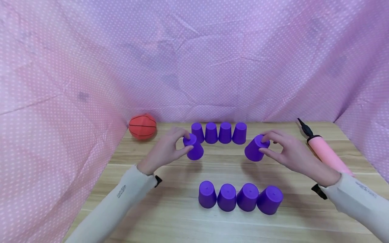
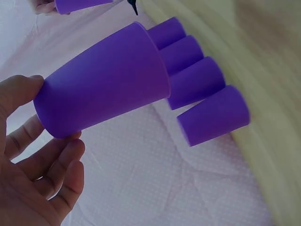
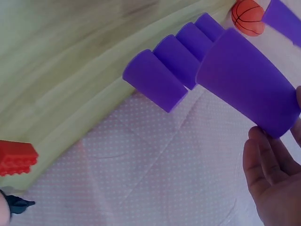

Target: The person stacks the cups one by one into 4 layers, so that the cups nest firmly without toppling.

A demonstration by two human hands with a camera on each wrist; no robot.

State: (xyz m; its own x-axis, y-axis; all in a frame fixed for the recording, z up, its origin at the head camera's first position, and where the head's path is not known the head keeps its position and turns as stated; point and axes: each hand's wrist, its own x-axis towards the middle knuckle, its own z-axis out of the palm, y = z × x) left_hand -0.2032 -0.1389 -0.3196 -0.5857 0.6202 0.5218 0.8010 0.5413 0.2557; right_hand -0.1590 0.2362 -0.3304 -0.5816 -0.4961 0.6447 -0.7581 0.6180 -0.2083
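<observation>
With thumb and fingers, my left hand [image 1: 164,150] pinches an upside-down purple cup [image 1: 195,151] near its closed end. My right hand [image 1: 293,153] grips a second purple cup [image 1: 254,150] the same way, a short distance to the right. Both cups tilt slightly and are held above the table, their shadows falling on the wood below. Behind them stands a row of several upside-down purple cups [image 1: 225,133], partly overlapped by the left cup. Nearer to me is another row of several upside-down purple cups [image 1: 247,198]. Each held cup's wide end points downward.
At the back left of the wooden table [image 1: 170,219] sits a red ball with black lines [image 1: 143,126]. A pink hand pump [image 1: 328,153] with a black nozzle lies on the right, beyond my right hand. In the right wrist view, a red toy brick [image 3: 18,157] shows near the pump.
</observation>
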